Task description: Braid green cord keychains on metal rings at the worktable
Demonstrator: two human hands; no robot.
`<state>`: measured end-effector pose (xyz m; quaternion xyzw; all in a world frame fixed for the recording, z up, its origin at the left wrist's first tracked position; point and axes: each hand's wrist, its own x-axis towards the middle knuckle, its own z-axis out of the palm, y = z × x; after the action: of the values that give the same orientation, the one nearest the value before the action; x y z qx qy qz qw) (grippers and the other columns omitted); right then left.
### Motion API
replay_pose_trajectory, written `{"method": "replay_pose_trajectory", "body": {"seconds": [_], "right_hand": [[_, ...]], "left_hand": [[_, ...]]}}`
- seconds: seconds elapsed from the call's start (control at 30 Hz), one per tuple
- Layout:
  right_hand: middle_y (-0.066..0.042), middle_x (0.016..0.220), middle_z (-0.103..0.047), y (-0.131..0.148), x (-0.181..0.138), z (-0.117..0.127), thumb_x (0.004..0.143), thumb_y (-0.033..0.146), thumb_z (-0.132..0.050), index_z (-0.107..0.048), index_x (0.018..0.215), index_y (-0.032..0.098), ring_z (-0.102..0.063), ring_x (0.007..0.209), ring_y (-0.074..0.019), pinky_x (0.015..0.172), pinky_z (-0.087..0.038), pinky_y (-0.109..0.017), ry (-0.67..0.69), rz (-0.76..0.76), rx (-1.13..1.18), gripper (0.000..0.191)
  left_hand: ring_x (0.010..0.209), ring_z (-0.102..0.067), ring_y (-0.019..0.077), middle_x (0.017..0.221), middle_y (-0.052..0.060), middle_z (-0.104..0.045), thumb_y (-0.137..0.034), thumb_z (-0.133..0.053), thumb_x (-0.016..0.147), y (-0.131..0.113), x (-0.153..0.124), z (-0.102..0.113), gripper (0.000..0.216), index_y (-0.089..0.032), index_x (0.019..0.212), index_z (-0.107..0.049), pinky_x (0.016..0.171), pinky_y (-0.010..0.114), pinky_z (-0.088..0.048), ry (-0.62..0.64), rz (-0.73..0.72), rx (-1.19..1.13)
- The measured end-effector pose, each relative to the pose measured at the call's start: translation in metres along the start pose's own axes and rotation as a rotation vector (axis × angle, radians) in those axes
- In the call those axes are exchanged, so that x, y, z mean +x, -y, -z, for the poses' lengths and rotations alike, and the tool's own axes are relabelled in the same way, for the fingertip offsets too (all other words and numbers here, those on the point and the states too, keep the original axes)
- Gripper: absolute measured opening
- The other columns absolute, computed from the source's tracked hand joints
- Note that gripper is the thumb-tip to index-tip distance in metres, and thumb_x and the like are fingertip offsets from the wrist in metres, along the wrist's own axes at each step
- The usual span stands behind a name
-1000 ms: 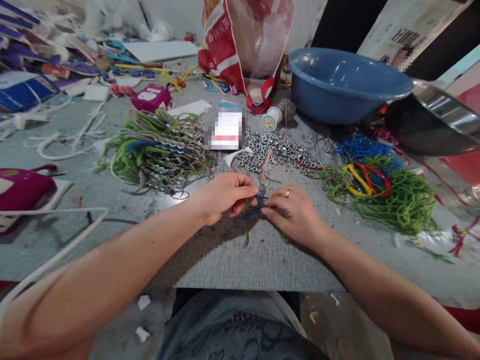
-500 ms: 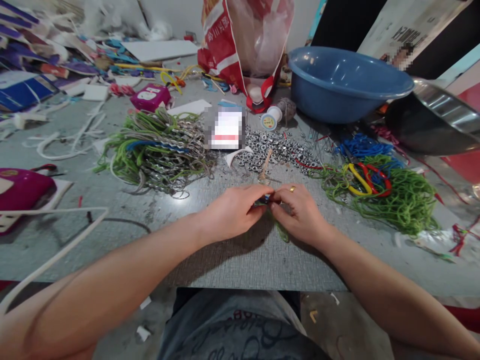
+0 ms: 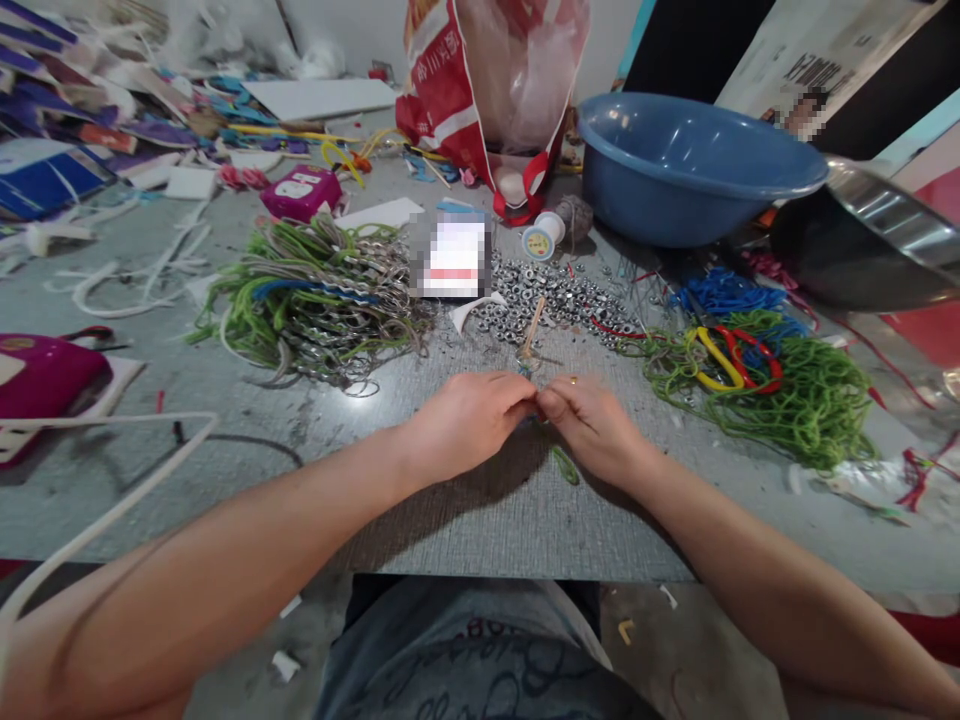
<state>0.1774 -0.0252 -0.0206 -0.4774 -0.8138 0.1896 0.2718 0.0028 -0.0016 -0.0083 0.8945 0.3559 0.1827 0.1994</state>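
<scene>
My left hand (image 3: 469, 422) and my right hand (image 3: 594, 425) meet fingertip to fingertip just above the table, both pinched closed. A loop of green cord (image 3: 564, 465) hangs out below the right hand's fingers. Whatever small piece sits between the fingertips is hidden by the fingers. Just beyond the hands a thin wooden stick (image 3: 534, 325) leans by a spread of small silver beads (image 3: 517, 310). To the left lies a bundle of green and grey cords with silver beads strung on them (image 3: 315, 300).
A heap of green cord (image 3: 814, 410) with red-and-yellow-handled pliers (image 3: 720, 360) lies right. Behind stand a blue basin (image 3: 697, 180), a dark metal bowl (image 3: 862, 250), a red bag (image 3: 450, 100), a thread spool (image 3: 541, 238) and a phone (image 3: 452, 255). A white cable (image 3: 112, 510) crosses the left.
The fingers of both hands have closed in tighter, and the right hand's thumb has risen to the left fingertips. The green loop still hangs in about the same place.
</scene>
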Motion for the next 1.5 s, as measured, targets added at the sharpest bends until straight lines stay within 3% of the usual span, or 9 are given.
{"method": "replay_pose_trajectory", "body": {"seconds": [0.17, 0.4, 0.63, 0.77, 0.9, 1.1, 1.5], "right_hand": [[0.0, 0.059, -0.053, 0.001, -0.001, -0.001, 0.094, 0.041, -0.033, -0.047, 0.063, 0.021, -0.051, 0.059, -0.0127, 0.056, -0.039, -0.026, -0.017, -0.041, 0.121, 0.039], [0.0, 0.063, -0.057, 0.003, -0.002, 0.003, 0.087, 0.021, -0.048, -0.053, 0.066, 0.02, -0.053, 0.064, -0.0133, 0.062, -0.04, -0.028, -0.026, -0.008, 0.097, 0.021], [-0.003, 0.077, -0.066, -0.003, -0.005, 0.005, 0.084, 0.026, -0.058, -0.062, 0.08, 0.019, -0.059, 0.078, -0.0172, 0.073, -0.038, -0.033, -0.057, 0.112, -0.107, 0.009], [-0.005, 0.09, -0.066, -0.006, -0.006, 0.006, 0.079, 0.03, -0.064, -0.063, 0.094, 0.019, -0.057, 0.088, -0.022, 0.076, -0.036, -0.036, 0.068, 0.096, -0.228, 0.018], [-0.005, 0.087, -0.065, -0.008, -0.006, 0.003, 0.08, 0.026, -0.063, -0.064, 0.092, 0.02, -0.055, 0.088, -0.0225, 0.075, -0.036, -0.036, 0.14, 0.082, -0.266, 0.014], [-0.003, 0.079, -0.063, -0.009, -0.004, 0.0, 0.079, 0.023, -0.063, -0.064, 0.085, 0.019, -0.055, 0.08, -0.0191, 0.073, -0.037, -0.034, 0.117, 0.067, -0.175, 0.007], [-0.001, 0.074, -0.063, -0.009, -0.003, -0.009, 0.077, 0.023, -0.067, -0.064, 0.082, 0.018, -0.056, 0.074, -0.016, 0.071, -0.037, -0.031, 0.066, 0.042, -0.087, 0.008]], "left_hand": [[0.068, -0.06, 0.0112, 0.074, 0.001, -0.066, -0.019, -0.045, 0.088, 0.001, 0.001, 0.001, 0.019, -0.016, 0.081, -0.063, 0.061, 0.021, -0.041, 0.014, 0.005, -0.009], [0.065, -0.057, 0.0106, 0.069, 0.0, -0.063, -0.018, -0.046, 0.087, 0.006, 0.002, 0.004, 0.023, -0.017, 0.074, -0.065, 0.06, 0.021, -0.039, 0.037, -0.039, 0.052], [0.078, -0.059, 0.0131, 0.091, 0.004, -0.059, -0.021, -0.049, 0.086, 0.01, 0.001, 0.008, 0.02, -0.017, 0.082, -0.068, 0.072, 0.025, -0.045, 0.101, -0.016, 0.012], [0.078, -0.06, 0.0156, 0.096, 0.005, -0.059, -0.022, -0.046, 0.087, 0.008, 0.001, 0.011, 0.022, -0.018, 0.085, -0.068, 0.071, 0.028, -0.045, 0.197, 0.054, 0.114], [0.074, -0.06, 0.0154, 0.097, 0.005, -0.06, -0.024, -0.043, 0.088, 0.006, 0.002, 0.012, 0.025, -0.018, 0.085, -0.067, 0.066, 0.028, -0.043, 0.287, 0.107, 0.214], [0.075, -0.06, 0.017, 0.093, 0.004, -0.061, -0.025, -0.041, 0.088, 0.006, 0.003, 0.011, 0.026, -0.02, 0.087, -0.067, 0.064, 0.029, -0.043, 0.34, 0.101, 0.241], [0.08, -0.06, 0.0167, 0.087, 0.002, -0.064, -0.024, -0.047, 0.085, 0.01, 0.004, 0.005, 0.022, -0.022, 0.087, -0.068, 0.07, 0.028, -0.043, 0.315, 0.184, 0.089]]}}
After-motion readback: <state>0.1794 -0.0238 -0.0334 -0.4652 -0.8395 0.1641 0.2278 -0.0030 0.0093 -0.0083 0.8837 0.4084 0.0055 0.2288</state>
